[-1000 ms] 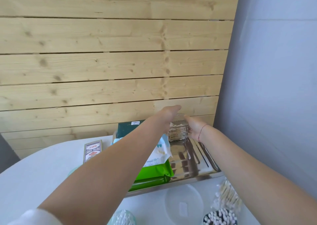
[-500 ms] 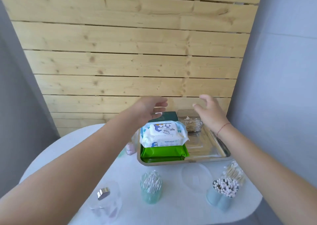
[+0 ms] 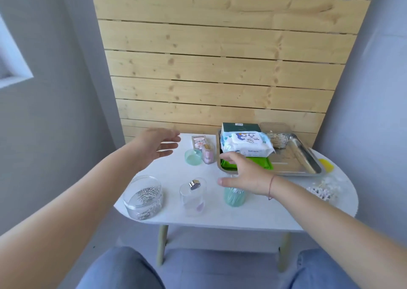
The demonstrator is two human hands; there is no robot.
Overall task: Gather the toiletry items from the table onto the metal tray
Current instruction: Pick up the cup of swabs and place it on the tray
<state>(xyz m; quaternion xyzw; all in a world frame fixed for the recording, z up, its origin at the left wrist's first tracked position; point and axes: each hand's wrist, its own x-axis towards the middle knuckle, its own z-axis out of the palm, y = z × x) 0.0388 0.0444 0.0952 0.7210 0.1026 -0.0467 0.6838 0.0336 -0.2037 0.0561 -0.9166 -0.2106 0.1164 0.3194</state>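
The metal tray (image 3: 306,156) sits at the table's back right. In it lie a white wipes pack (image 3: 246,144) on a green pack (image 3: 259,164), a dark green box (image 3: 241,127) and a clear box of swabs (image 3: 276,137). My right hand (image 3: 244,172) hovers open just above a teal cup of cotton swabs (image 3: 234,197), fingers spread, touching nothing that I can see. My left hand (image 3: 156,146) is open in the air over the table's left side, left of a small teal lid (image 3: 193,156) and a pink jar (image 3: 208,153).
A round clear tub of metal clips (image 3: 143,197) stands at the front left, a clear bottle with a silver cap (image 3: 193,195) beside it. A card box (image 3: 198,141) lies at the back. Loose swabs and a cup of dark-tipped swabs (image 3: 321,191) sit at the right; a yellow item (image 3: 326,163) lies behind.
Both hands left the clear swab box on the tray and drew back. The right hand dropped to the teal swab cup, the left swung out to the left. The view pulled back.
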